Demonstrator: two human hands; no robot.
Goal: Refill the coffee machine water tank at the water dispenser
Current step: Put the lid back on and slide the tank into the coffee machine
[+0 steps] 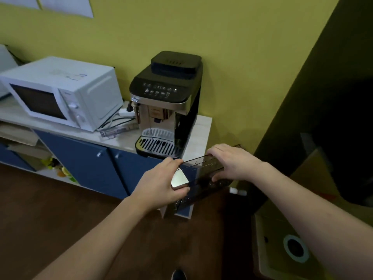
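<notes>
A black and silver coffee machine stands at the right end of the counter. In front of it, off the counter's edge, I hold the dark see-through water tank in the air with both hands. My left hand grips its silver front end. My right hand clasps the tank's far end from above. The tank's inside is too dark to tell whether it holds water. No water dispenser is clearly in view.
A white microwave sits left of the machine, with cables and a power strip between them. Blue cabinet doors are below. A dark panel rises at right, with a light box with a round hole on the floor.
</notes>
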